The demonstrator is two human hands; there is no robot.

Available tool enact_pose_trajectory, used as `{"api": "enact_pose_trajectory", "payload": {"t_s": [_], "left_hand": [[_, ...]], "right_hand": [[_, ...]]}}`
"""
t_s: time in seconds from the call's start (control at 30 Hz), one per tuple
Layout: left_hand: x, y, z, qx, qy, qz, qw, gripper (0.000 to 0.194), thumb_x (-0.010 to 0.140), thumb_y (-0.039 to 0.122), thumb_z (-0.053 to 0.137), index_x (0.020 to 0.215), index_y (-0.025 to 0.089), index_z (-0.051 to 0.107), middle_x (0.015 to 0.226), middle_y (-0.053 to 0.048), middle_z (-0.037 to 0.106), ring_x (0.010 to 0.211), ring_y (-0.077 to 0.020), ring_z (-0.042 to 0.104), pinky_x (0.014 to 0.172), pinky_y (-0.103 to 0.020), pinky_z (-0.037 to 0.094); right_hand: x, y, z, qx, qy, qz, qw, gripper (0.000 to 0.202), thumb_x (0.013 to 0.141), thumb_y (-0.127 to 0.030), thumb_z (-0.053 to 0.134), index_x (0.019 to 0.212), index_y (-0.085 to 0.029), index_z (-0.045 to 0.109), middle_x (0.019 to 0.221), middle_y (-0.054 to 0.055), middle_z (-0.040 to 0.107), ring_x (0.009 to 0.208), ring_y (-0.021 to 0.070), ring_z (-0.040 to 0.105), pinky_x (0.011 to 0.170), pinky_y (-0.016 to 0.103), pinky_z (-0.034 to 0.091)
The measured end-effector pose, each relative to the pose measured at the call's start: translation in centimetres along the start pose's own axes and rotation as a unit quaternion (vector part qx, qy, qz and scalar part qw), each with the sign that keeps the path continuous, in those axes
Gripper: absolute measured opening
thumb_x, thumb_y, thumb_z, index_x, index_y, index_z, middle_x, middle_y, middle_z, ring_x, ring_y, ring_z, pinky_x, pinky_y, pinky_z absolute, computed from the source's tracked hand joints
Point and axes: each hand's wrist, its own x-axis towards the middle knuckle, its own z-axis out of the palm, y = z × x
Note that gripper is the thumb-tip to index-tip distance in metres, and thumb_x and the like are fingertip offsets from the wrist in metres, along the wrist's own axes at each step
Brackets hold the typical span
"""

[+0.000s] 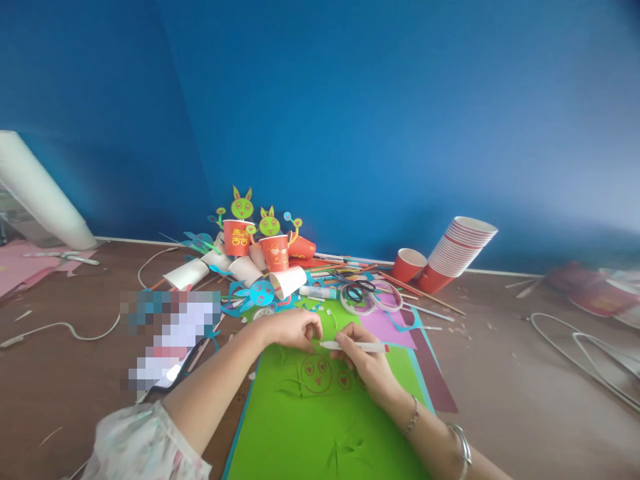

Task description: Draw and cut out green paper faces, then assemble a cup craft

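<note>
My right hand [363, 357] grips a white marker [369, 347] with a red end, its other end pointing left. Close by on the left, my left hand [295, 328] is closed, with its fingers curled; whatever they may hold is hidden. Both hands are over a bright green sheet of paper [300, 440]. Drawn on that sheet is a round face [317, 375] with heart eyes, beside a small circle [344, 381] with a heart inside. Part of a further drawing is covered by my right hand. Thin green paper scraps [345, 448] lie on the sheet.
Red paper cups [236, 239] with green rabbit heads stand at the back. Around them lie white cups [289, 283], a blue cut-out face [261, 293], sticks, scissors [361, 289] and tape rolls [350, 305]. A leaning cup stack [457, 247] is right; a blurred-out phone [173, 350] lies left.
</note>
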Motion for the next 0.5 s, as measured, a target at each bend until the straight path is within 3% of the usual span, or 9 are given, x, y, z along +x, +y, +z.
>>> {"api": "enact_pose_trajectory", "payload": {"t_s": [0.13,0.3,0.5], "left_hand": [[0.0,0.1,0.0,0.005,-0.001,-0.006,1.0,0.029,0.061,0.02,0.071,0.089,0.019,0.062,0.067,0.005,0.056,0.059,-0.0118,0.054,0.05,-0.019,0.037],[0.0,0.2,0.0,0.006,-0.001,-0.012,1.0,0.029,0.062,0.02,0.07,0.09,0.018,0.062,0.07,0.004,0.058,0.061,-0.0125,0.055,0.051,-0.02,0.038],[-0.2,0.5,-0.1,0.003,-0.003,-0.018,1.0,0.029,0.062,0.019,0.07,0.089,0.018,0.062,0.069,0.003,0.058,0.061,-0.0135,0.056,0.052,-0.021,0.039]], "right_hand": [[-0.6,0.1,-0.2,-0.008,-0.021,0.026,0.999,0.026,0.075,-0.039,0.06,0.062,-0.022,0.046,0.045,-0.005,0.057,0.035,0.0081,0.042,0.036,0.02,0.028],[-1.1,0.7,0.0,-0.064,-0.079,0.018,0.995,0.019,0.072,-0.025,0.059,0.06,-0.022,0.044,0.042,-0.007,0.053,0.04,0.0097,0.05,0.039,0.019,0.032],[-1.1,1.2,0.2,-0.12,-0.082,0.01,0.989,0.021,0.073,-0.023,0.057,0.058,-0.022,0.042,0.041,-0.008,0.05,0.039,0.0088,0.046,0.04,0.018,0.032]]}}
